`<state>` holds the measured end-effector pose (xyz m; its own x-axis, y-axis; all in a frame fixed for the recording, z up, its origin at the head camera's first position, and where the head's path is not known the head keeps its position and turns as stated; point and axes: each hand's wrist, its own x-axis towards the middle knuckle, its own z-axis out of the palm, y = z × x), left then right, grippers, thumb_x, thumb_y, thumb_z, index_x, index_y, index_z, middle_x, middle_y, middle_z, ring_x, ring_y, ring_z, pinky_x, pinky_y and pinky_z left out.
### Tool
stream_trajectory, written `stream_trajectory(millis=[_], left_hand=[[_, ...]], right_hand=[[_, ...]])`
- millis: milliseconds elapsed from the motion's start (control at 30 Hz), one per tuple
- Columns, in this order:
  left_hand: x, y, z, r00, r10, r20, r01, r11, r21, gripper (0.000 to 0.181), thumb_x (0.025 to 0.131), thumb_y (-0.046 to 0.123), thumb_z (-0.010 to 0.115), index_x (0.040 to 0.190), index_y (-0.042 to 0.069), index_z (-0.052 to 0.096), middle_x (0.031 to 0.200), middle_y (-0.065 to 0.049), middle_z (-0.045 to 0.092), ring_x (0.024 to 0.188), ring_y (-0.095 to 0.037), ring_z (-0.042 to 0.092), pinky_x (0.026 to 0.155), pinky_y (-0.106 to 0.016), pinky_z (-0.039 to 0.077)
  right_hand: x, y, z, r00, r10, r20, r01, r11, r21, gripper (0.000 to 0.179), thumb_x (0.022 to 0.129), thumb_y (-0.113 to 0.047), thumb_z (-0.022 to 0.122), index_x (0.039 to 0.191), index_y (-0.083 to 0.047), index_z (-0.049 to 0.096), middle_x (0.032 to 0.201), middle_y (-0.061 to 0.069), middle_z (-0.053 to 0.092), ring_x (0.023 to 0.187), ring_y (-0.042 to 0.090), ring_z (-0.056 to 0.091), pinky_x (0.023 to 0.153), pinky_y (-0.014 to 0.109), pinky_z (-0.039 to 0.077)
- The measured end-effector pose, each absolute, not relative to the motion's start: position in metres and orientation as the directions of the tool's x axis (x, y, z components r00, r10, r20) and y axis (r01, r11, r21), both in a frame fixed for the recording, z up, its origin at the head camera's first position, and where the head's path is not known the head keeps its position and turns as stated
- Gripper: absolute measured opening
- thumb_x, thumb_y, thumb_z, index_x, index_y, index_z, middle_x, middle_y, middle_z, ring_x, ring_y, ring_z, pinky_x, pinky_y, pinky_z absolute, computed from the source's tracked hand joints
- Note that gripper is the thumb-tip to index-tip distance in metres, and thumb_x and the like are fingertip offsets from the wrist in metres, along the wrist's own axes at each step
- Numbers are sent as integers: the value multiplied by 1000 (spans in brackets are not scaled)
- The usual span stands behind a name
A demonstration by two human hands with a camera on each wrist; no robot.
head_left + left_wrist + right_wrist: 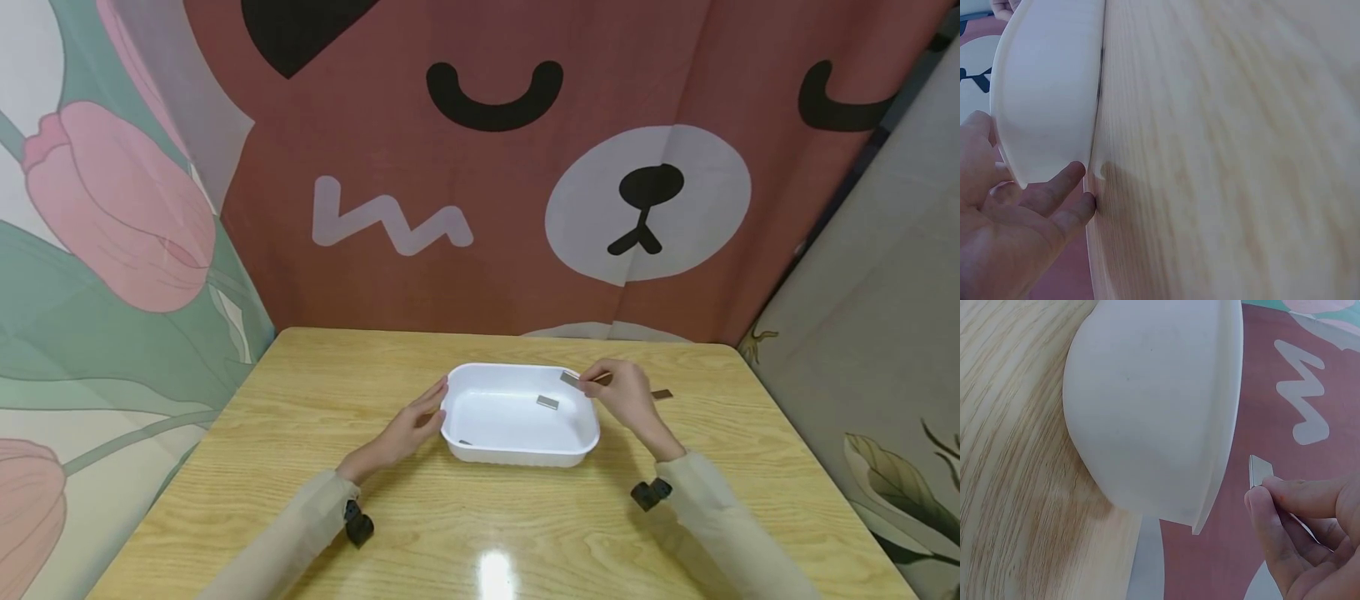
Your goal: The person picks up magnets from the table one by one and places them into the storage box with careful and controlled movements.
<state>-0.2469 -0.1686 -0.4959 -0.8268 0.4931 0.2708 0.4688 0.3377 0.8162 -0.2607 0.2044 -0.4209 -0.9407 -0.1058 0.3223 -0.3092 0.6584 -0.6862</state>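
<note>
A white plastic tray (480, 457) with a raised rim stands on the wooden table. My left hand (408, 429) rests at the tray's left end, fingers extended along its wall; in the left wrist view two fingertips (1072, 172) lie by the tray's lower edge. Over the tray's back right corner, my right hand (626, 396) pinches a small flat silver-grey rectangular piece (1260, 472) between thumb and forefinger. Inside the tray lies a similar piece (547, 402). A sliver of another grey piece (465, 442) shows by the front left wall, mostly hidden.
Behind my right hand, the end of a thin brown strip (662, 394) shows on the table (352, 367), its other part hidden by the hand. A printed curtain (510, 250) hangs at the table's back edge, with more patterned cloth on both sides.
</note>
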Motion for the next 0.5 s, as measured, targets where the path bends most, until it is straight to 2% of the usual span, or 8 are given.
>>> stream_trajectory(millis=[200,500], left_hand=[[-248,-168,-498,-820,493,291,484,326,812,52,105,7,50,150,-7,28,163,-9,14,148,-32,16,110,-39,37],[-250,-169,-501,-823,489,288,478,323,817,53,105,9,50,151,-5,29,163,-11,14,148,-31,15,111,-40,37]], right_hand=[[-263,202,-423,-939,-108,328,-314,662,-680,8,86,-10,78,86,-2,76,82,8,72,66,18,68,58,32,57],[-264,197,-422,-931,-116,346,-333,659,-675,9,84,-10,80,85,-2,76,80,6,72,65,17,68,60,35,57]])
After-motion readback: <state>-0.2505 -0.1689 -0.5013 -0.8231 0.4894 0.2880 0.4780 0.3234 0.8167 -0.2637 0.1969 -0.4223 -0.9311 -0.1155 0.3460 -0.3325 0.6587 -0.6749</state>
